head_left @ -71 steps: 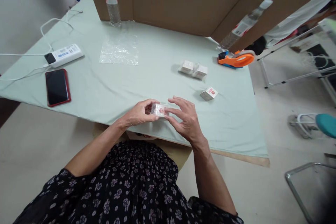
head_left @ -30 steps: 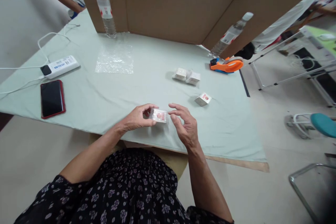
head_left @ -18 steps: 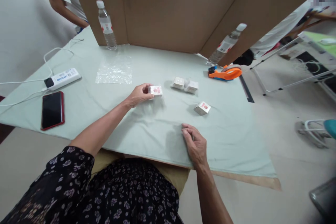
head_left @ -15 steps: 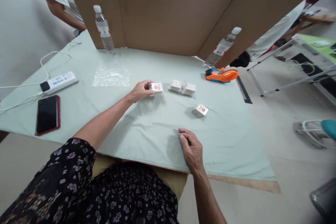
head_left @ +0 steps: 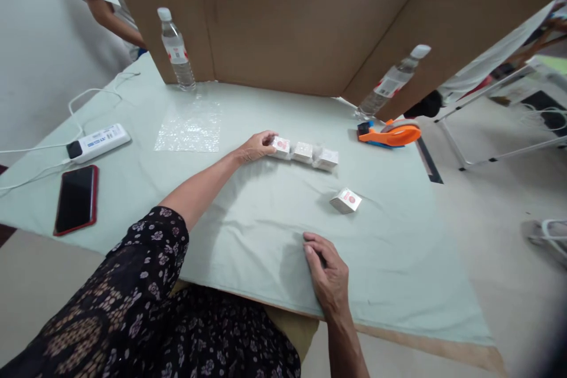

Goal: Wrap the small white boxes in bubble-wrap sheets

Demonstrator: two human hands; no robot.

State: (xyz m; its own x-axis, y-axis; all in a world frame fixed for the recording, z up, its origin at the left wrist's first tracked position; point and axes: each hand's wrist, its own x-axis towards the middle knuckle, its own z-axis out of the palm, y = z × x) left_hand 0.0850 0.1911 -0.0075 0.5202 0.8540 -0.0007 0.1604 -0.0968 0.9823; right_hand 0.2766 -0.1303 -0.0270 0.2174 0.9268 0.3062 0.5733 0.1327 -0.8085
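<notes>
My left hand (head_left: 258, 147) grips a small white box (head_left: 280, 146) with a red print, wrapped in clear plastic, at the left end of a short row. Beside it stand a second wrapped box (head_left: 303, 152) and a third wrapped box (head_left: 326, 159), close together on the table. Nearer to me and to the right lies another small box (head_left: 346, 200) with red print and no wrap that I can make out. My right hand (head_left: 328, 271) rests on the cloth below that box, fingers loosely curled and thumb apart from them, with nothing seen in it.
A bubble-wrap sheet (head_left: 188, 127) lies at the back left, before a water bottle (head_left: 178, 53). Another bottle (head_left: 390, 84) leans by the cardboard screen (head_left: 283, 23), behind an orange tape dispenser (head_left: 392, 133). A power strip (head_left: 100, 142) and phone (head_left: 77, 199) lie left.
My left hand has brought its box rightward, up against the row of two wrapped boxes. The view has shifted slightly; my right hand stays on the cloth.
</notes>
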